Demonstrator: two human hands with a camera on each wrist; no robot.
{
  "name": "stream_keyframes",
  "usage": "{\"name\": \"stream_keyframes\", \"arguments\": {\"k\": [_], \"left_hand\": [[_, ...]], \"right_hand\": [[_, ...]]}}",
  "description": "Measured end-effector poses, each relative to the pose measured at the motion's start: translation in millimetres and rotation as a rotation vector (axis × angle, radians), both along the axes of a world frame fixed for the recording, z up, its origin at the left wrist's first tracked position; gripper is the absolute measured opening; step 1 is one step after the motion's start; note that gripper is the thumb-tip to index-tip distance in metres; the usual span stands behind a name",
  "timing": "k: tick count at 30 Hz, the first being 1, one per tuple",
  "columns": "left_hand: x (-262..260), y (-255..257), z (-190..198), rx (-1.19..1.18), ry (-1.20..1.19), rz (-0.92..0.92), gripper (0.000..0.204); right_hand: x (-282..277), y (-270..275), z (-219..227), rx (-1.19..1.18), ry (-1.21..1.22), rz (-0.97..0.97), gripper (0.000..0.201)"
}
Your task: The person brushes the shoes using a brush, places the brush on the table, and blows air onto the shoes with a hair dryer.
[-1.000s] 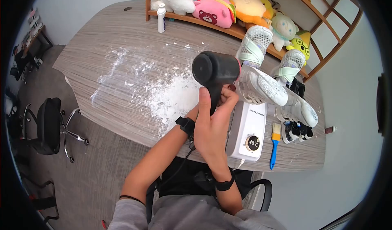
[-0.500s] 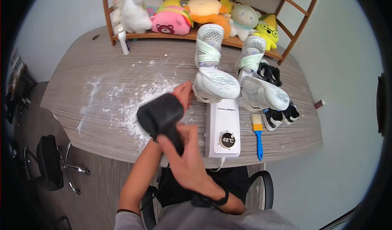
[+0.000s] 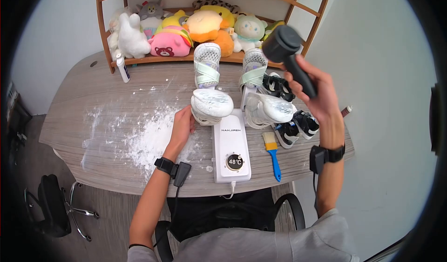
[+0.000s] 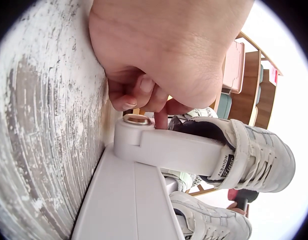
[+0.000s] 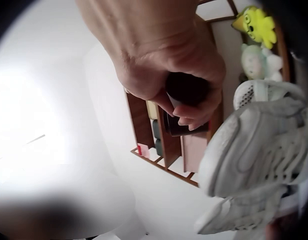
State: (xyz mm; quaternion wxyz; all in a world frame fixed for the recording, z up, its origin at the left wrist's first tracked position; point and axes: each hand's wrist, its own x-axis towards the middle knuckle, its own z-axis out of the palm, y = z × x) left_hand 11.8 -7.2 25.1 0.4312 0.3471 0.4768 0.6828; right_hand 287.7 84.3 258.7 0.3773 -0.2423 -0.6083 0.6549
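My right hand [image 3: 321, 90] grips a black hair dryer [image 3: 284, 45] by its handle, raised above the right side of the table. In the right wrist view the fingers curl round the dark handle [image 5: 186, 90]. My left hand [image 3: 180, 127] is low beside the near left white shoe [image 3: 212, 103]. The left wrist view shows its curled fingers [image 4: 144, 92] right at the arm joint of a white shoe dryer [image 4: 129, 195]; I cannot tell whether they grip it. The shoe dryer [image 3: 231, 145] reads 48°C and carries several white shoes, including the near right one [image 3: 270, 109].
White powder [image 3: 151, 141] is spread on the table's left half. A blue-handled brush [image 3: 274, 157] lies right of the shoe dryer, near black shoes [image 3: 288, 134]. At the back stand a white bottle [image 3: 123, 69] and a wooden shelf [image 3: 153, 59] with plush toys [image 3: 170, 43].
The right hand has swung the hair dryer from low over the powder up to the far right. The left hand stays beside the near left shoe. The head view has shifted.
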Motion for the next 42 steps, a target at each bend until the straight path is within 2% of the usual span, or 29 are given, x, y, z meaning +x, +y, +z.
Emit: {"name": "stream_keyframes", "arguments": {"k": [5,8,13,16,21,25,28,31,37,42], "left_hand": [[-1,0,-2,-0.007,0.008,0.022,0.032],[-2,1,-4,-0.004,0.001,0.009,0.032],[0,-1,2,-0.013,0.013,0.012,0.032],[-2,-1,0,-0.010,0.011,0.006,0.032],[0,0,2,-0.006,0.001,0.029,0.032],[-2,-1,0,-0.001,0.014,0.011,0.032],[-1,3,-2,0.005,0.052,0.021,0.034],[-1,2,2,0.001,0.075,0.043,0.035],[2,0,5,-0.024,0.048,0.035,0.033],[1,3,-3,0.005,-0.028,0.029,0.034]], "right_hand": [[-10,37,-12,-0.096,-0.095,0.113,0.034],[-15,44,-16,-0.096,-0.125,0.087,0.033],[-17,41,-23,-0.050,-0.213,0.066,0.039],[-16,40,-23,-0.118,-0.240,0.156,0.037],[5,43,-20,-0.078,-0.311,0.148,0.038],[25,52,-37,-0.150,-0.239,0.102,0.040],[31,57,-52,-0.148,-0.148,0.139,0.039],[26,71,-68,-0.229,0.090,0.218,0.042],[7,76,-82,-0.175,0.209,0.223,0.044],[13,70,-103,-0.226,0.366,0.205,0.044]]}}
